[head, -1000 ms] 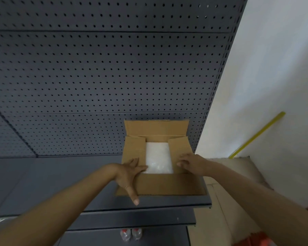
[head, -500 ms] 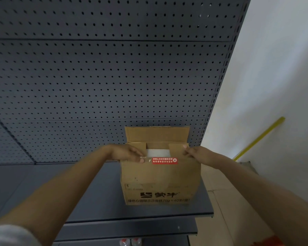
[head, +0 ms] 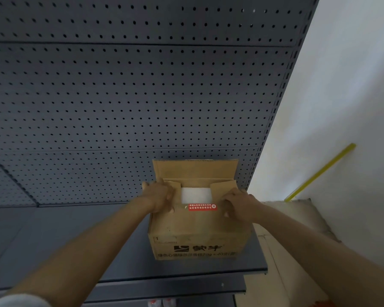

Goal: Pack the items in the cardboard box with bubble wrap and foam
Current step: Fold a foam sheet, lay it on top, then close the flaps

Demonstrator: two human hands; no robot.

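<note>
Nearest, two bottle caps [head: 162, 303] show beneath the shelf [head: 75, 251]. The cardboard box [head: 197, 235] stands on the shelf near its right end. The left hand [head: 159, 198] curls its grip over the left side flap; the right hand [head: 237, 204] curls over the right side flap. Between the flaps, white padding [head: 196, 194] fills the opening, so the packing appears done. Remaining: fold the upright rear flap [head: 195, 169] and close the box. Behind stands the pegboard [head: 142, 96]
</note>
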